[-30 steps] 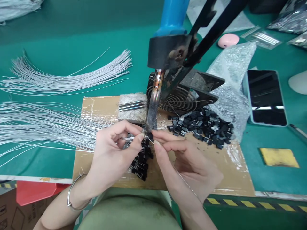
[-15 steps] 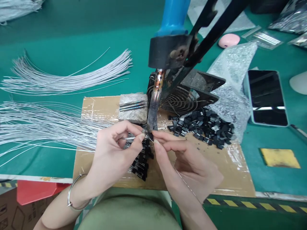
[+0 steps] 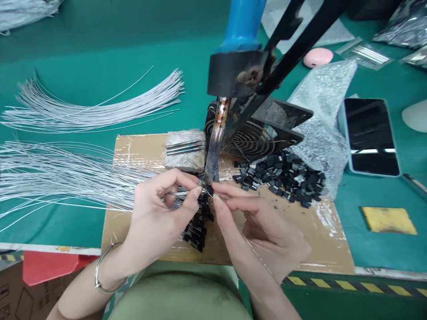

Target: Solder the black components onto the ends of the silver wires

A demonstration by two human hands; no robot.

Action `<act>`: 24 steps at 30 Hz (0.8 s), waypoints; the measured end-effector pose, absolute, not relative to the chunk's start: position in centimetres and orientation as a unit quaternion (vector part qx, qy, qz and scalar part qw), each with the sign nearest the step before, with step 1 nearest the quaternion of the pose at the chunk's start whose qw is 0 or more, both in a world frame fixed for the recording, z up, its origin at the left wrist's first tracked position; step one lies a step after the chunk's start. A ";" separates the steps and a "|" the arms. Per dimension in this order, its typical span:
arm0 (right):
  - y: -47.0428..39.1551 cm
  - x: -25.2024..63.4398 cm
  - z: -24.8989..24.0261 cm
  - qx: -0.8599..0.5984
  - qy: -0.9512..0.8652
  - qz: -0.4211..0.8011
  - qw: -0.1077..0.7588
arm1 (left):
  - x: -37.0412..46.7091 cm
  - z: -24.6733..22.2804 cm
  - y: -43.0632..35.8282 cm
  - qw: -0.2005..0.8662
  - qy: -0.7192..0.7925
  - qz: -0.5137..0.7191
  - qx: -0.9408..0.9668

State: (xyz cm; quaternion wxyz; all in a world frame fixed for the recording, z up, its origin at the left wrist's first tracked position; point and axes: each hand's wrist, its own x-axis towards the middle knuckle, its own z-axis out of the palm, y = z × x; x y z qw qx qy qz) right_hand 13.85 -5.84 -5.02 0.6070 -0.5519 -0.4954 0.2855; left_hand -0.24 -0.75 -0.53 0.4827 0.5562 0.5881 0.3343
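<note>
We have a single view, from a camera worn on the person's head, which looks forward and steeply down onto the green table [image 3: 100, 40] from close above. Our left hand [image 3: 156, 213] and right hand [image 3: 263, 226] meet near the middle of the frame, with the forearms entering from the bottom edge and the lap just below them. The blue-handled tool [image 3: 242, 26] rises toward us and leaves the top edge.

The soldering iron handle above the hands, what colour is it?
The soldering iron handle is blue, seen in the head view, the only one given.
</note>
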 end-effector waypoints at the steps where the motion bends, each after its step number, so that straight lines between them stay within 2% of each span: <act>1: -5.8 13.8 -5.0 -0.551 -0.493 0.286 0.610 | -0.2 -0.5 -0.8 0.483 0.589 0.333 0.556; 24: -5.8 13.9 -5.1 -0.558 -0.504 0.269 0.602 | -0.2 -0.4 -1.0 0.463 0.592 0.329 0.572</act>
